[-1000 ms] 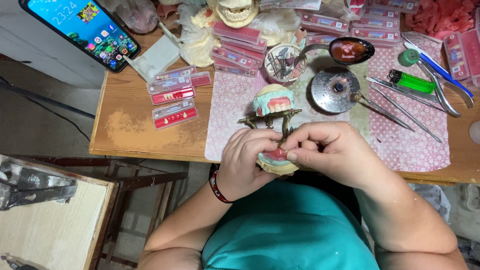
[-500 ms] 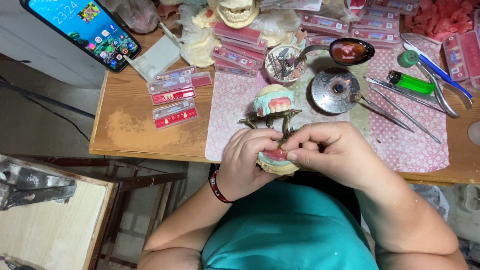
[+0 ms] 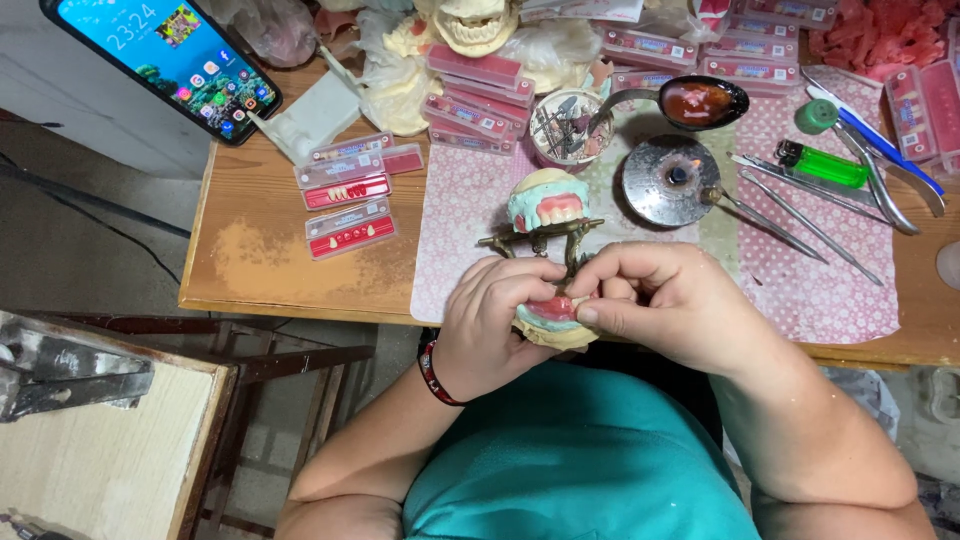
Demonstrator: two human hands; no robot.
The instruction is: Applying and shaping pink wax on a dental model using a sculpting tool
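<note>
A brass dental articulator (image 3: 545, 238) stands at the near edge of the wooden table (image 3: 270, 270). Its upper plaster model (image 3: 545, 198) carries pink wax gums. My left hand (image 3: 490, 325) and my right hand (image 3: 665, 305) both grip the lower plaster model (image 3: 550, 322), which also bears pink wax. The fingertips of both hands meet on top of that lower wax rim. A dark beaded bracelet circles my left wrist.
A smartphone (image 3: 165, 60) leans at the back left. Small cards of artificial teeth (image 3: 350, 205) lie left of the pink patterned cloth (image 3: 455, 215). Behind the articulator are a cup of burs (image 3: 568, 128), a lit burner (image 3: 672, 180), a spoon of red wax (image 3: 695, 102), metal instruments (image 3: 790, 205) and a green lighter (image 3: 822, 165).
</note>
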